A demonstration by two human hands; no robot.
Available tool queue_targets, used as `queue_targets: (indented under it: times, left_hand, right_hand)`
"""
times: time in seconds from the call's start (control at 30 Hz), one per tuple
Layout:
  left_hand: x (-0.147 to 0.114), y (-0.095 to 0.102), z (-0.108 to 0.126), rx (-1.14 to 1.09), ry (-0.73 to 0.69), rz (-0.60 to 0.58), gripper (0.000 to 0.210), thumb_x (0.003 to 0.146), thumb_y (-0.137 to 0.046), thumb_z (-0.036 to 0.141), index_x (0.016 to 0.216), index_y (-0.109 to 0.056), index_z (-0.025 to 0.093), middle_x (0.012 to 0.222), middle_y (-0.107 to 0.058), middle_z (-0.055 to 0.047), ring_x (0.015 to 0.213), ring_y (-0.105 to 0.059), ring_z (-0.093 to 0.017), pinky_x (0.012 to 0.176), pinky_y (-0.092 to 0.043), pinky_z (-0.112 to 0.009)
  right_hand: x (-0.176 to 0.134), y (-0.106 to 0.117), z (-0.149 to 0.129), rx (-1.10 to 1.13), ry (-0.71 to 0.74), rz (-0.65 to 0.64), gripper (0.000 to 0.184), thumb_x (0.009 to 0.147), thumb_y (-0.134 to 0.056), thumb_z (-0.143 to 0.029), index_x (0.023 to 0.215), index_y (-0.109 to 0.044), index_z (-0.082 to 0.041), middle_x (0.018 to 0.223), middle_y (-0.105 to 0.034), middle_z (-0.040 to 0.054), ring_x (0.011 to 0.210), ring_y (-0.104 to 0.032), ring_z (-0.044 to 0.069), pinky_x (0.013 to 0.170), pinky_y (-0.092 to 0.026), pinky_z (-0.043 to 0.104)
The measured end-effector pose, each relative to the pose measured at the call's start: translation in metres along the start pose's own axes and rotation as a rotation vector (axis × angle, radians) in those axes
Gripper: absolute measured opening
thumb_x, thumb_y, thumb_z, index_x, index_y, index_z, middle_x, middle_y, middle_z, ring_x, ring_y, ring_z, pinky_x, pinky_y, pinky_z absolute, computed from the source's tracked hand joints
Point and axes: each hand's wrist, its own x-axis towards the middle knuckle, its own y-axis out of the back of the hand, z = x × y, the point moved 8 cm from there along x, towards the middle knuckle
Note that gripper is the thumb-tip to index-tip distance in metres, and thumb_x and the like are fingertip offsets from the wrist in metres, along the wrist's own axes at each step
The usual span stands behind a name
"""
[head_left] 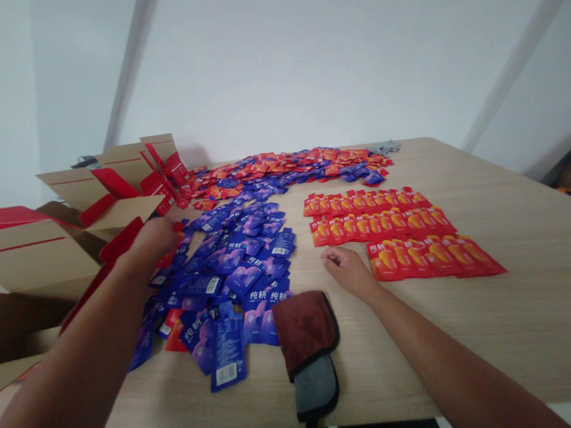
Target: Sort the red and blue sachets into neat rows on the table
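Observation:
My left hand [157, 237] reaches over the left side of the table, beside the cardboard boxes and at the edge of the blue pouches [242, 260]. Its fingers are blurred and mostly hidden, with some red-orange pouches [174, 251] close by. My right hand [348, 268] rests on the table with its fingers curled in, and nothing shows in it. It lies just left of the nearest of three overlapping rows of red-orange pouches [427, 257], which are laid face up with yellow fruit pictures.
Open cardboard boxes [26, 257] with red trim line the left side. Mixed red and blue pouches [282, 168] are heaped along the back, near a grey cloth [385, 147]. A brown and grey folded cloth item [307, 334] lies at the front edge of the table [536, 326].

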Motion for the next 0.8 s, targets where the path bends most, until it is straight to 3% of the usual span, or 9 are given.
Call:
queue_targets:
  times: [0.07, 0.13, 0.27, 0.37, 0.5, 0.57, 0.63, 0.7, 0.8]
  left_hand:
    - [-0.015, 0.006, 0.031, 0.018, -0.053, 0.051, 0.007, 0.08, -0.068, 0.013, 0.076, -0.062, 0.011, 0.06, -0.044, 0.006, 0.068, -0.04, -0.01, 0.07, -0.024, -0.019]
    - [-0.045, -0.007, 0.075, -0.12, -0.155, 0.026, 0.017, 0.084, -0.071, 0.028, 0.077, -0.063, 0.013, 0.064, -0.053, 0.004, 0.067, -0.047, -0.012, 0.068, -0.031, -0.021]
    - [-0.127, -0.095, 0.171, -0.724, -0.245, -0.355, 0.023, 0.08, -0.073, 0.038, 0.086, -0.068, 0.016, 0.074, -0.068, -0.001, 0.063, -0.059, -0.015, 0.059, -0.043, -0.024]
    - [-0.169, -0.155, 0.217, -0.89, -0.248, -0.415, 0.023, 0.078, -0.076, 0.037, 0.078, -0.065, 0.017, 0.066, -0.064, 0.001, 0.056, -0.054, -0.012, 0.055, -0.041, -0.023]
    - [-0.189, -0.197, 0.231, -0.791, -0.249, -0.343, 0.016, 0.085, -0.073, 0.03, 0.08, -0.065, 0.017, 0.07, -0.065, 0.001, 0.061, -0.058, -0.014, 0.059, -0.043, -0.026]
    - [-0.194, -0.196, 0.228, -0.641, -0.294, -0.224, 0.013, 0.086, -0.072, 0.022, 0.098, -0.069, 0.018, 0.087, -0.07, -0.003, 0.077, -0.065, -0.018, 0.071, -0.05, -0.03]
    - [-0.203, -0.188, 0.228, -0.516, -0.383, -0.128, 0.028, 0.088, -0.069, 0.017, 0.116, -0.068, 0.019, 0.108, -0.071, -0.008, 0.097, -0.067, -0.022, 0.087, -0.053, -0.034]
    - [-0.215, -0.185, 0.236, -0.438, -0.516, -0.155, 0.026, 0.09, -0.066, 0.017, 0.116, -0.068, 0.02, 0.115, -0.069, -0.01, 0.106, -0.065, -0.023, 0.095, -0.052, -0.035]
    - [-0.236, -0.192, 0.25, -0.324, -0.683, -0.336, 0.008, 0.09, -0.07, 0.026, 0.096, -0.071, 0.021, 0.103, -0.068, -0.008, 0.101, -0.065, -0.024, 0.091, -0.052, -0.034]
  right_hand:
    - [0.0, -0.001, 0.0, 0.005, -0.004, -0.001, 0.017, 0.091, -0.059, -0.03, 0.093, -0.073, -0.02, 0.081, -0.073, 0.0015, 0.074, -0.067, 0.019, 0.071, -0.049, 0.03]
    - [0.0, 0.0, -0.002, 0.022, -0.007, -0.001, 0.018, 0.093, -0.06, -0.033, 0.09, -0.072, -0.02, 0.079, -0.072, 0.001, 0.073, -0.065, 0.019, 0.07, -0.048, 0.03]
    - [-0.007, 0.002, -0.011, 0.19, -0.02, -0.063, 0.035, 0.101, -0.056, -0.05, 0.092, -0.072, -0.02, 0.078, -0.069, 0.0013, 0.065, -0.059, 0.016, 0.062, -0.046, 0.028]
    - [-0.014, 0.0, -0.017, 0.358, -0.038, -0.136, 0.039, 0.102, -0.057, -0.055, 0.109, -0.073, -0.02, 0.09, -0.074, 0.0037, 0.071, -0.064, 0.018, 0.065, -0.051, 0.028]
    - [-0.013, 0.001, -0.011, 0.383, -0.091, -0.128, 0.03, 0.094, -0.069, -0.048, 0.109, -0.067, -0.022, 0.098, -0.077, 0.0051, 0.092, -0.073, 0.023, 0.083, -0.058, 0.034]
    - [-0.012, 0.006, -0.001, 0.264, -0.138, -0.097, 0.022, 0.095, -0.065, -0.042, 0.104, -0.065, -0.022, 0.094, -0.076, 0.0049, 0.089, -0.074, 0.023, 0.082, -0.058, 0.035]
    - [-0.012, 0.016, 0.005, 0.059, -0.155, -0.053, 0.015, 0.097, -0.06, -0.033, 0.106, -0.063, -0.021, 0.099, -0.077, 0.0063, 0.092, -0.074, 0.023, 0.084, -0.057, 0.035]
    - [-0.015, 0.027, 0.005, -0.196, -0.161, -0.023, 0.021, 0.097, -0.058, -0.026, 0.117, -0.063, -0.019, 0.11, -0.076, 0.0102, 0.101, -0.073, 0.024, 0.09, -0.055, 0.036]
    - [-0.022, 0.038, -0.001, -0.569, -0.231, -0.046, 0.037, 0.099, -0.061, -0.027, 0.134, -0.058, -0.013, 0.119, -0.074, 0.0174, 0.108, -0.072, 0.03, 0.093, -0.053, 0.039]
